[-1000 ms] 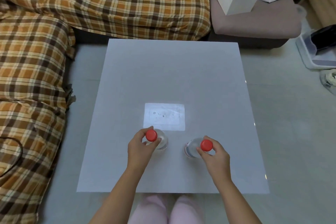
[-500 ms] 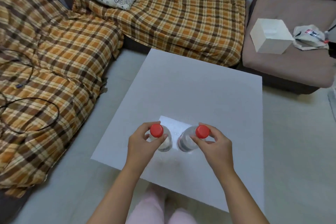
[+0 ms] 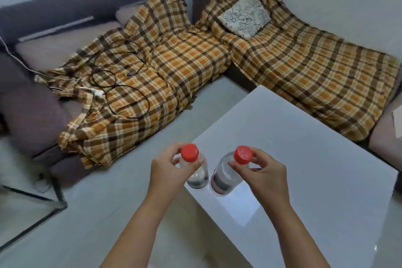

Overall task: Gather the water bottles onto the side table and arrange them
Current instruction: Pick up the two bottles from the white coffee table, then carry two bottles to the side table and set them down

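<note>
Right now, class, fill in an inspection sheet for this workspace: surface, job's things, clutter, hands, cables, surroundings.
Surface: white table, glossy, bare apart from the bottles.
Job's things: two clear bottles with red caps, left bottle and right bottle, near the table's corner; whether lifted or standing is unclear.
Clutter: nothing seen on the table.
Hands: left hand grips the left bottle's neck; right hand grips the right bottle's.
Cables: black cable looped on the sofa.
Surroundings: plaid blanket over a sofa, patterned cushion.

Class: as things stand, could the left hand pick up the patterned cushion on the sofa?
Probably not: the left hand grips a red-capped bottle, and the cushion lies far back on the sofa, beyond the table.
</note>
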Action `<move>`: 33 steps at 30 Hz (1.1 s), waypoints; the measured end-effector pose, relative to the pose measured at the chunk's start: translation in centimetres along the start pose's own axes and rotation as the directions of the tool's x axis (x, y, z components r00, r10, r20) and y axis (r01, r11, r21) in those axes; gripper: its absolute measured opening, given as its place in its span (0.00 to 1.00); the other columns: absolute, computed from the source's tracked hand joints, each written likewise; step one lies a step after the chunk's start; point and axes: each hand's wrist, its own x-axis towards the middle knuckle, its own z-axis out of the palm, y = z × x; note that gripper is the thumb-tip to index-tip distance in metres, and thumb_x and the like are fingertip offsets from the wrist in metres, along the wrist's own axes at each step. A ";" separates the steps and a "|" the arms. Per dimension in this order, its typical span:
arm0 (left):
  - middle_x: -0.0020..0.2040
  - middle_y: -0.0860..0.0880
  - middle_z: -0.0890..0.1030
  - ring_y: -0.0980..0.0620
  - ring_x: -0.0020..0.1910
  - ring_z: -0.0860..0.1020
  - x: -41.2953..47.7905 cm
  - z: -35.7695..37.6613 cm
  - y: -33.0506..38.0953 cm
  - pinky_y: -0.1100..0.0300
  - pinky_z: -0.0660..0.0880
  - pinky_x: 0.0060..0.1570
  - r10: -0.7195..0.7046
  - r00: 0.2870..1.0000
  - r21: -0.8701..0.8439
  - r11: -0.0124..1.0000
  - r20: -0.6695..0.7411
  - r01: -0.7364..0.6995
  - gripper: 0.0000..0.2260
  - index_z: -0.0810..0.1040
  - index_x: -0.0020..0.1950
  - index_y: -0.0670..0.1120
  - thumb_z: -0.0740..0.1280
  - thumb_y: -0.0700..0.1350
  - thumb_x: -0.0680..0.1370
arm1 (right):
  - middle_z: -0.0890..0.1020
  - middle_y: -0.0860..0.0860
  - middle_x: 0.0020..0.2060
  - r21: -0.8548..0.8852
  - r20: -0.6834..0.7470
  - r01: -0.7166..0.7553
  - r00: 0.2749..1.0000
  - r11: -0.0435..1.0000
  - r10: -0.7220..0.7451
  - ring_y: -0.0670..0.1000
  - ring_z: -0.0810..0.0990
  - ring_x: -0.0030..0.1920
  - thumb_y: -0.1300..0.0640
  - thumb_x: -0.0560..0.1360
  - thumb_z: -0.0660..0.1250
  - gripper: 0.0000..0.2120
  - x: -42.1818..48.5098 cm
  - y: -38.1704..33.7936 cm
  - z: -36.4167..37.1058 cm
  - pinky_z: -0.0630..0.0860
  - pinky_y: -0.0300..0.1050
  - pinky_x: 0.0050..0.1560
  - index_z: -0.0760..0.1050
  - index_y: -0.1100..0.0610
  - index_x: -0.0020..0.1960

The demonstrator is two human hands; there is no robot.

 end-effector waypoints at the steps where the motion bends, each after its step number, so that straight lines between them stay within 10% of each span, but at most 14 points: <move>1: 0.46 0.53 0.82 0.56 0.49 0.79 -0.1 -1.6 -0.3 0.60 0.75 0.53 0.001 0.999 0.008 1.000 -0.036 -0.001 0.13 0.81 0.49 0.50 0.76 0.42 0.66 | 0.78 0.30 0.40 -0.006 0.030 0.032 0.999 0.999 -0.032 0.34 0.77 0.46 0.52 0.62 0.77 0.19 0.2 -0.9 1.3 0.74 0.30 0.40 0.73 0.33 0.43; 18: 0.43 0.57 0.82 0.57 0.47 0.78 -5.6 -31.9 -6.7 0.59 0.75 0.50 -0.039 0.855 0.061 0.995 -0.518 0.082 0.13 0.80 0.48 0.53 0.76 0.46 0.66 | 0.80 0.29 0.33 0.124 0.456 0.235 0.850 0.964 -0.265 0.31 0.77 0.44 0.58 0.63 0.77 0.20 -4.5 -16.5 28.9 0.73 0.26 0.39 0.73 0.35 0.40; 33: 0.42 0.54 0.83 0.48 0.44 0.80 -8.7 -50.2 -13.8 0.51 0.78 0.48 -0.205 0.513 -0.118 0.973 -0.834 0.196 0.14 0.79 0.43 0.58 0.78 0.44 0.63 | 0.81 0.37 0.38 0.203 0.700 0.389 0.584 0.899 -0.411 0.44 0.81 0.43 0.55 0.63 0.77 0.15 -8.4 -26.4 49.8 0.80 0.46 0.45 0.76 0.41 0.43</move>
